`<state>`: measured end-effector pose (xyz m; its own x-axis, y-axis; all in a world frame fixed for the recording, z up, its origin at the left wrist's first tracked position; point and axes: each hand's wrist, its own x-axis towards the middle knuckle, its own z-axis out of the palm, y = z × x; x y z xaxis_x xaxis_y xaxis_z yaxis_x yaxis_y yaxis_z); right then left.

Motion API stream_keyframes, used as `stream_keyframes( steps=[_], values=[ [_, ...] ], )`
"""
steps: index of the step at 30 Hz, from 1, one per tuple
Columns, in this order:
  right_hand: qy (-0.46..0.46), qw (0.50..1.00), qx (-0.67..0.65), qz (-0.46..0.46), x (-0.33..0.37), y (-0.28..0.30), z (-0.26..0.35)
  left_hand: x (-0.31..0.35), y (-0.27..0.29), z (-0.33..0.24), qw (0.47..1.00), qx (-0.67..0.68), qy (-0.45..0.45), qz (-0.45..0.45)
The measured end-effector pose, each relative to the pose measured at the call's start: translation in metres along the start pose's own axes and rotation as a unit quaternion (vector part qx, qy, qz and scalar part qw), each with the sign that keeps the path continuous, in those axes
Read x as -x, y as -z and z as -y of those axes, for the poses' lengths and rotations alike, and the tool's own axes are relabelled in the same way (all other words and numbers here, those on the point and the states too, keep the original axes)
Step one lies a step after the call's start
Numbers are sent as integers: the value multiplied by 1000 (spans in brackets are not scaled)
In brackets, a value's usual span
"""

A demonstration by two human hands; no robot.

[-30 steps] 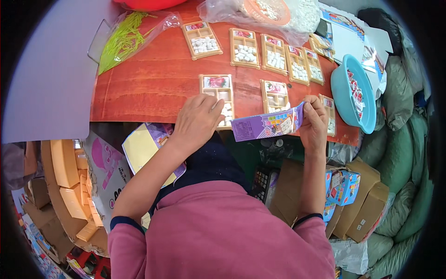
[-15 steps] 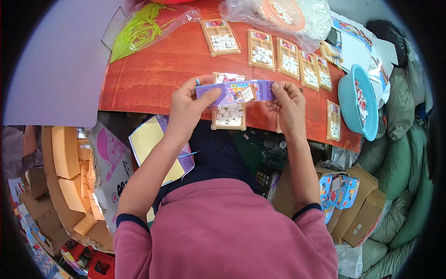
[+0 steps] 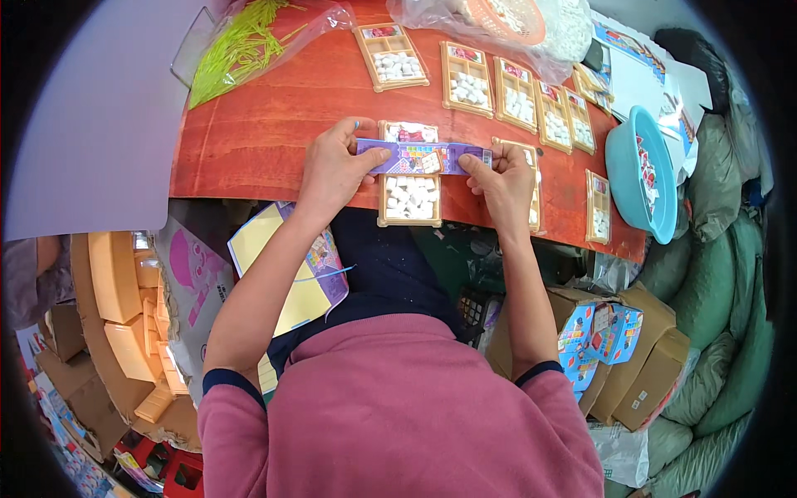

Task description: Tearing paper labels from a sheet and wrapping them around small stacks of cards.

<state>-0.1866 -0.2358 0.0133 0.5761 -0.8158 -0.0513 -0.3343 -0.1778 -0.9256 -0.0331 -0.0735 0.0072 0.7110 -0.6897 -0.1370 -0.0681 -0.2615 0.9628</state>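
Note:
A purple printed card strip (image 3: pixel 419 158) is stretched level between my two hands. My left hand (image 3: pixel 334 166) pinches its left end, thumb on top. At the right end, my right hand (image 3: pixel 504 181) grips it between thumb and fingers. Directly under the strip, a tan plastic tray (image 3: pixel 411 222) lies at the table's front edge, filled with white chunky pieces (image 3: pixel 411 197). The strip covers the tray's middle, and red-printed packets (image 3: pixel 413 133) show in its far part. Another tan tray (image 3: pixel 535 199) sits partly hidden behind my right hand.
Several filled tan trays (image 3: pixel 390 56) line the red table (image 3: pixel 249 141). A bag of yellow-green strips (image 3: pixel 241 54) lies far left, a peach basket (image 3: pixel 531 21) at the back, a light-blue basin (image 3: pixel 621 178) at right. Yellow-and-purple card sheets (image 3: pixel 270 257) rest by my lap; orange trays (image 3: pixel 116 274) fill a carton.
The purple strip has come down slightly and straightened over the tray, its printed face flatter to view. My right hand has shifted a little left and lower along it.

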Motion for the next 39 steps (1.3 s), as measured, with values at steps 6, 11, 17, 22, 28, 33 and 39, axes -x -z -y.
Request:
stream_keyframes(
  steps=[6,11,17,22,28,33,39],
  values=[
    [78,983,168,-12,-1,-7,-7,-1,-3,-1,997,-79,-16,-3],
    [121,972,200,23,8,-24,-6,16,15,4,983,-163,-66,-51],
    [131,969,188,90,32,-65,6,71,50,29,991,-2,52,-123],
    [137,965,187,121,35,-69,16,83,45,49,974,138,62,-169],
    [109,972,167,126,35,-70,19,95,31,65,917,345,113,-163],
    [105,971,154,149,33,-67,19,98,20,73,887,418,153,-125],
    [125,969,151,150,31,-69,16,95,12,60,888,420,116,-145]
  ],
)
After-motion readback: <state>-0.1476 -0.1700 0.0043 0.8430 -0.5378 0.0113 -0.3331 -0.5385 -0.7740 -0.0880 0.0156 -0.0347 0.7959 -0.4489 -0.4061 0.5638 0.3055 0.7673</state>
